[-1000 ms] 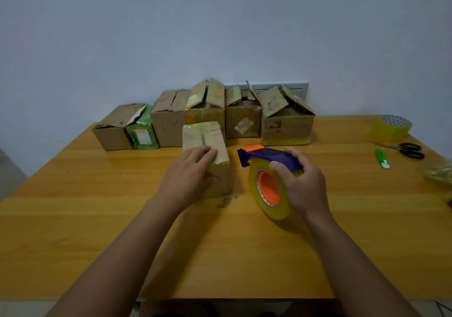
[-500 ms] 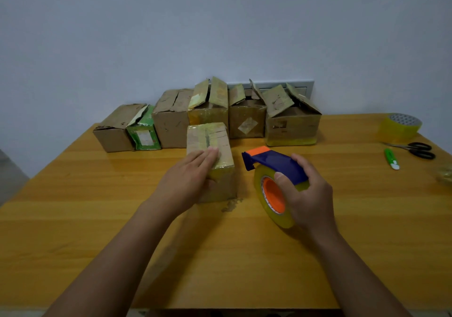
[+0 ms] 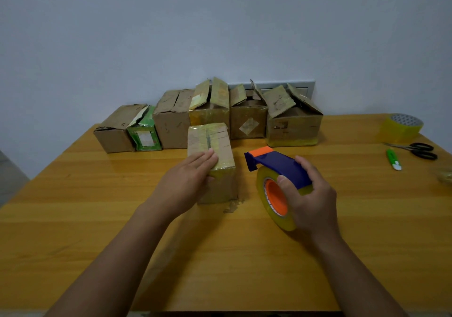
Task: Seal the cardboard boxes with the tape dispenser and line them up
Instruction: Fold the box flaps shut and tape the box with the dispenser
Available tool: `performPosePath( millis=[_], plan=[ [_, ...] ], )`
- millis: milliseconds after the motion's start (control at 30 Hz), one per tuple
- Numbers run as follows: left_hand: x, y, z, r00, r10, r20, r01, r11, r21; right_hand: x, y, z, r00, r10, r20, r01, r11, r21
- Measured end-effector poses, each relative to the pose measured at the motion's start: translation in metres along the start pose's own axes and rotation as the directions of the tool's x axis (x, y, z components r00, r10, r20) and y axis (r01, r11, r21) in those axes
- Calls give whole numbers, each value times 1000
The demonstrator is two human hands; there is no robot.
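Cardboard box under flat L hand; R hand grips tape dispenser, roll's far side prob. hidden.

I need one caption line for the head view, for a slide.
Left hand flat on a taped box, right hand holding the tape dispenser.

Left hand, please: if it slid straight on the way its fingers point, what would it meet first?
The left hand already rests on the taped box; beyond it, probably the yellow-taped open box in the back row, though depth is unclear.
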State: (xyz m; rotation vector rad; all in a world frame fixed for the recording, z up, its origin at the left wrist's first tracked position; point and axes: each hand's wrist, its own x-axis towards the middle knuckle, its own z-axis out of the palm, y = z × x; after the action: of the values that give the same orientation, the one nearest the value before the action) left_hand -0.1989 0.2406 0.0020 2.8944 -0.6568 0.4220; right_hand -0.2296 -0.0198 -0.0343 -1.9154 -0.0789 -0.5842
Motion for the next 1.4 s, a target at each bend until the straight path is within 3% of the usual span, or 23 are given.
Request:
performPosePath(
  millis=[633,1067,1333,1400],
  plan=[
    [-1,-4,14,991,45,-123,-38,998,59,-1,-2,1,1000,7,-21,-7,1000,10],
    [-7,-11,20,980,-27,-199,27,1000,1,-17,-4,-10,998,29,50,-29,1000,-6],
    [-4,-8,25,960,22,-279,-31,999,-28,-18,-9,-18,993,103,-52,-88,968,234],
    [-3,-3,25,963,50,-263,-65,997,-49,-11,-12,-31,998,54,-39,-40,955,293]
  ],
)
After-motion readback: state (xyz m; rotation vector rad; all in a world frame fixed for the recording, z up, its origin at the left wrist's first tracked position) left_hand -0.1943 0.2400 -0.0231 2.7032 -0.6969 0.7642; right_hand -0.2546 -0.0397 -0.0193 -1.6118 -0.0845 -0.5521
